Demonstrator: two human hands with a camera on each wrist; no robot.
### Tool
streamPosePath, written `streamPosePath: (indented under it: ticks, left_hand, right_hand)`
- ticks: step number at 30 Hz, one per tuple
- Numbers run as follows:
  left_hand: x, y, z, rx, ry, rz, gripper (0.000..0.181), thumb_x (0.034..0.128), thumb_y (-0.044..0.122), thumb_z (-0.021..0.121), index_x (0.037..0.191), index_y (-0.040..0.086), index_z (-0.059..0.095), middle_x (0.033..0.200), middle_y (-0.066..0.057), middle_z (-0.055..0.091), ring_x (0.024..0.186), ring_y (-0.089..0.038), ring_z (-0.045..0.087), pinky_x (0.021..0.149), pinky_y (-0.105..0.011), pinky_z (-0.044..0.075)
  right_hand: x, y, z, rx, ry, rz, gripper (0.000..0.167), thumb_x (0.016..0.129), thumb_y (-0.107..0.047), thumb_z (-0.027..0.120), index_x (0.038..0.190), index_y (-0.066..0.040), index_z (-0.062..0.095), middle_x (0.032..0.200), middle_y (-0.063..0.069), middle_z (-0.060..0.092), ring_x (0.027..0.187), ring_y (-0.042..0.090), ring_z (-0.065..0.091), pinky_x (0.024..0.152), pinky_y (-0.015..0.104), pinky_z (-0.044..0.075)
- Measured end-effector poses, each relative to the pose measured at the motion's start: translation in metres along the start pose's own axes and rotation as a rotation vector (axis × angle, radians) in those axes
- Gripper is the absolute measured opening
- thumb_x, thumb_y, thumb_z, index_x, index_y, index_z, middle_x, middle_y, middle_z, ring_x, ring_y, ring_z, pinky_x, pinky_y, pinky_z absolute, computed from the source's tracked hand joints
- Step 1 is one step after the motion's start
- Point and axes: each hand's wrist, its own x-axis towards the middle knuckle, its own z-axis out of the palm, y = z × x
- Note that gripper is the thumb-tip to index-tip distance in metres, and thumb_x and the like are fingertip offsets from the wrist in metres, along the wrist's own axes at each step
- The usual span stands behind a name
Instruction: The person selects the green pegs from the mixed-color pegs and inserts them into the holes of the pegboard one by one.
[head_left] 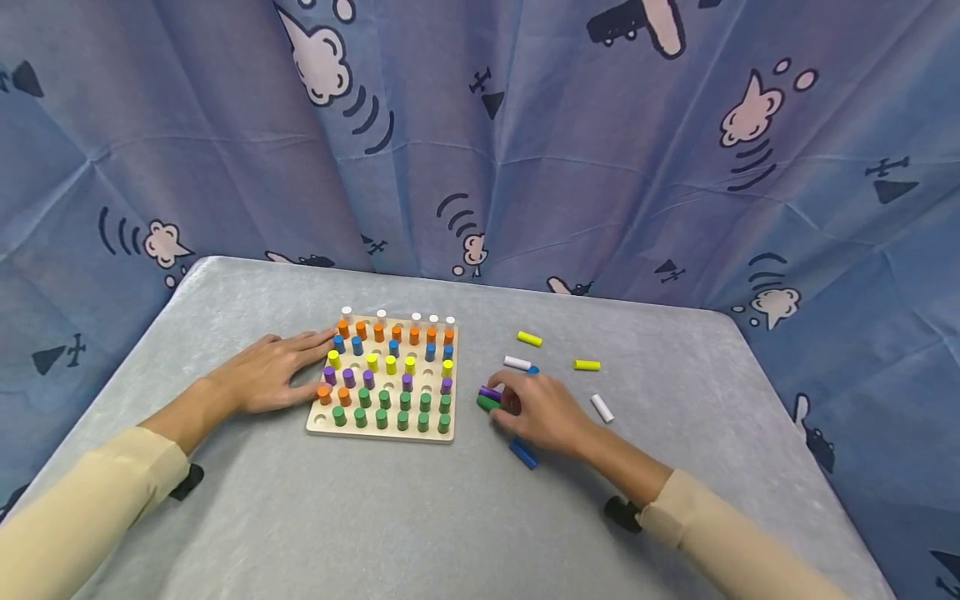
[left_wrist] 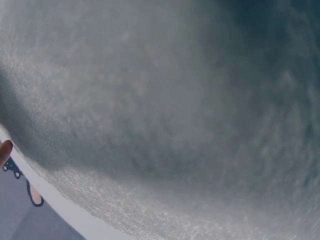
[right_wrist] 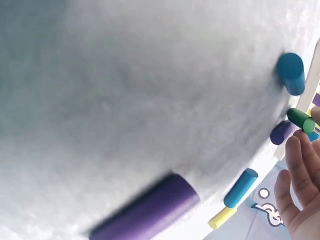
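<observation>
A wooden pegboard point(head_left: 390, 433) holds rows of white, orange, blue, yellow, purple and green pegs. My left hand point(head_left: 262, 372) lies flat on the table with straight fingers touching the board's left edge; in the left wrist view only a fingertip point(left_wrist: 5, 151) shows. Right of the board, my right hand point(head_left: 546, 412) has its thumb and fingers around a green peg point(right_wrist: 300, 120), seemingly pinching it. A purple peg point(head_left: 490, 392) lies right beside that green one. The hand hides part of both pegs.
Loose pegs lie around the right hand: a yellow peg point(head_left: 529, 338), another yellow peg point(head_left: 587, 365), a white peg point(head_left: 517, 362), another white peg point(head_left: 602, 408) and a blue peg point(head_left: 522, 454). A purple peg point(right_wrist: 147, 210) lies close to the right wrist camera. A patterned curtain point(head_left: 480, 167) hangs behind the table.
</observation>
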Motion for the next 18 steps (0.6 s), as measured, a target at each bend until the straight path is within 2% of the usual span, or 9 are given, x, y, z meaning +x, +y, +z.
streamPosePath:
  ticks: [10,18]
  left_hand:
    - [0.001,0.000,-0.001,-0.004,-0.011,0.000,0.070,0.0982,0.050,0.052,0.151,0.005,0.042,0.159,-0.012,0.034,0.141,-0.037,0.040,0.098,-0.061,0.040]
    - [0.000,-0.001,-0.001,-0.003,-0.017,-0.005,0.071,0.0980,0.051,0.053,0.151,0.006,0.042,0.159,-0.011,0.034,0.141,-0.036,0.039,0.098,-0.061,0.040]
  right_hand:
    - [0.004,0.000,-0.013,0.003,0.037,-0.028,0.034,0.085,-0.019,0.080,0.116,-0.010,0.068,0.082,-0.007,0.067,0.068,0.006,0.058,0.062,0.023,0.048]
    - [0.009,0.001,-0.009,0.002,0.047,-0.064,0.031,0.086,-0.018,0.078,0.115,-0.009,0.069,0.087,-0.004,0.070,0.070,0.007,0.060,0.062,0.022,0.048]
